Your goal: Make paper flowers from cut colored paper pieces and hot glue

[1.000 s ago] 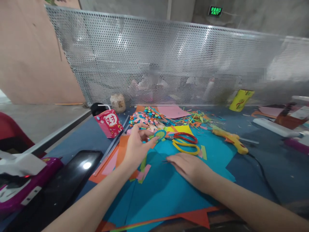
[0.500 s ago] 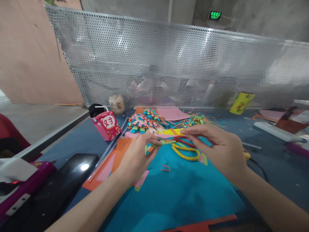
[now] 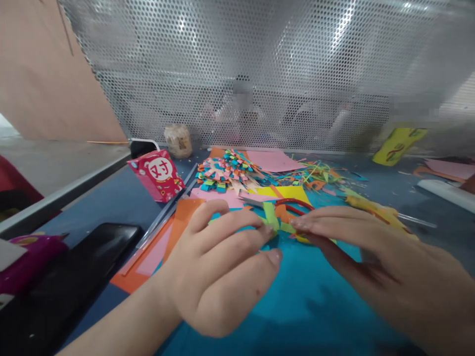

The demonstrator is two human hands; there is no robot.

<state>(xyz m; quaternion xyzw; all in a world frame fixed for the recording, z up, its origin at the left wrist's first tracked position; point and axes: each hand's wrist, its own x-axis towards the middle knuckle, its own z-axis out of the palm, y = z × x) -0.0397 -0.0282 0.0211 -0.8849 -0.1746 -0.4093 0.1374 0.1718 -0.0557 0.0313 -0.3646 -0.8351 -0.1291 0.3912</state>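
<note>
Green and orange paper strips stand between my two hands. My left hand has its fingers curled in around the left end of these strips, its thumb lower down. At their right end, my right hand pinches with its fingertips; part of the grip is hidden. Just behind the strips lie scissors with red and yellow handles, partly covered by the paper and my fingers. Under both hands is a blue paper sheet. A fringed cluster of multicoloured paper strips sits farther back.
Left stand a red drink carton with a straw, a jar and a black phone. A yellow glue gun lies right, near a yellow can. Paper scraps litter the back before a perforated metal screen.
Both hands have come nearer to the camera and look larger. The paper strips between them now show more clearly in front of the scissors. The view has tilted down.
</note>
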